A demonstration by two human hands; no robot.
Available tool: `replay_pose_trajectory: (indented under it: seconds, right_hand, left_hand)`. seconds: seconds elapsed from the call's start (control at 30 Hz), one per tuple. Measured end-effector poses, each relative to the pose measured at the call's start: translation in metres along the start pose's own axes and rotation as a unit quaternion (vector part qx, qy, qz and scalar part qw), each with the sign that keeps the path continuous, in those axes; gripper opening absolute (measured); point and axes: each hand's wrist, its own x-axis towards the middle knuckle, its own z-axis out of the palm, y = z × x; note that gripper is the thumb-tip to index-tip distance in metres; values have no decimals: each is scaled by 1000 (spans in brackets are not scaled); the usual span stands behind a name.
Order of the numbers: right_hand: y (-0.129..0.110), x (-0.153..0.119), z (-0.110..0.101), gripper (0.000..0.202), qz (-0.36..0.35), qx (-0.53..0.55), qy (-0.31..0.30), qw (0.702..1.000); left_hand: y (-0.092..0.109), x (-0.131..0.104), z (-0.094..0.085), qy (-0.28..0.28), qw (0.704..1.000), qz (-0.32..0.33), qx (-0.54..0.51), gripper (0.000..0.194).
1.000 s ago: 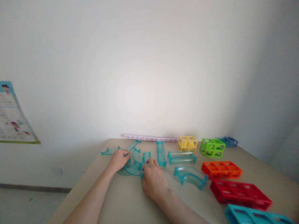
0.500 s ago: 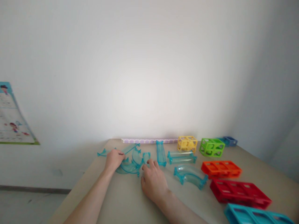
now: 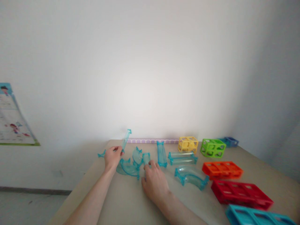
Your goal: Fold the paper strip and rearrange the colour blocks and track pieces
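My left hand (image 3: 113, 158) is closed in a pinch on the lower end of a clear teal straight track piece (image 3: 127, 139), whose far end slants up off the table. Beneath and beside it lie a curved track piece (image 3: 128, 168), a smaller curved one (image 3: 137, 156) and, partly hidden behind the hand, another teal piece (image 3: 101, 154). My right hand (image 3: 154, 178) rests palm down on the table, fingers slightly bent and thumb apart. Its fingertips reach the near end of a short straight track piece (image 3: 146, 157); whether they press on it I cannot tell.
To the right lie two straight track pieces (image 3: 161, 153) (image 3: 182, 158) and a wide curved piece (image 3: 191, 177). Beyond them stand yellow (image 3: 187, 144), green (image 3: 212, 147), orange (image 3: 222, 170), red (image 3: 241, 194) and blue (image 3: 257, 215) frame blocks. A white wall (image 3: 150, 78) backs the table.
My left hand has lifted and tilted the straight track piece, so its far end now points up more steeply. My right hand has stayed in place.
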Motion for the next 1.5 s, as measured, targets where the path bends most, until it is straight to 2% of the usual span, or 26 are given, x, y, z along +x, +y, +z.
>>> replay_pose_trajectory:
  seconds: [0.1, 0.27, 0.4, 0.57, 0.63, 0.73, 0.8, 0.87, 0.97, 1.07, 1.23, 1.5]
  right_hand:
    - [-1, 0, 0, 28, 20, -9, -3, 1000]
    - [-1, -1, -2, 36, 49, -11, -10, 999]
    - [-2, -2, -1, 38, 63, 10, 0, 998]
    - [-1, 3, 8, 48, 100, 76, 21, 992]
    - [1, 6, 12, 59, 115, 113, 31, 986]
    - [5, 11, 18, 60, 115, 215, 126, 962]
    - [6, 13, 19, 45, 113, 317, 192, 922]
    - [6, 14, 20, 29, 120, 420, 216, 873]
    - [5, 14, 18, 35, 126, 522, 221, 814]
    - [4, 13, 16, 41, 118, 564, 245, 779]
    - [4, 12, 15, 39, 85, 590, 263, 759]
    - [1, 13, 17, 34, 80, 589, 220, 773]
  left_hand:
    - [1, -1, 6, -31, 991, -12, -133, 25]
    - [14, -12, 11, -141, 942, -27, -304, 35]
    - [25, -23, 6, -217, 905, -56, -362, 23]
    - [32, -34, 0, -317, 835, -117, -434, 8]
    - [34, -37, -1, -328, 832, -119, -431, 9]
    - [36, -43, -1, -357, 827, -115, -420, 12]
    - [37, -47, -1, -389, 820, -108, -406, 16]
    - [38, -51, -1, -423, 811, -99, -392, 19]
    - [38, -56, -2, -471, 800, -73, -364, 22]
    - [37, -58, -2, -508, 797, -42, -325, 26]
    - [33, -59, 0, -563, 780, -12, -272, 27]
    - [34, -62, 1, -591, 767, 31, -249, 32]
